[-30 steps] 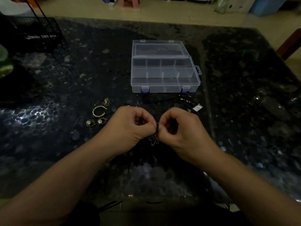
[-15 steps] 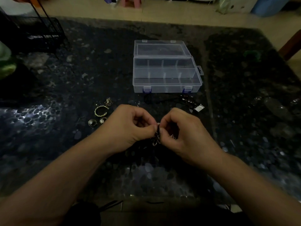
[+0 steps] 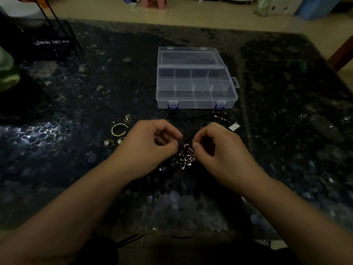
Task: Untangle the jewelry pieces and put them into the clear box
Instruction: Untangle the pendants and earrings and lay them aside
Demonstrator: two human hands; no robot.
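Both hands' fingers pinching dark cord, metal flower pendant (image 3: 185, 161) dangling — ribbed clear box (image 3: 196, 96) open

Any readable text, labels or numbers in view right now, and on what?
None can be read.
clear box: no print visible on it.
small silver tag near the right hand: too small and dim to read.
containers on the floor: no legible markings.
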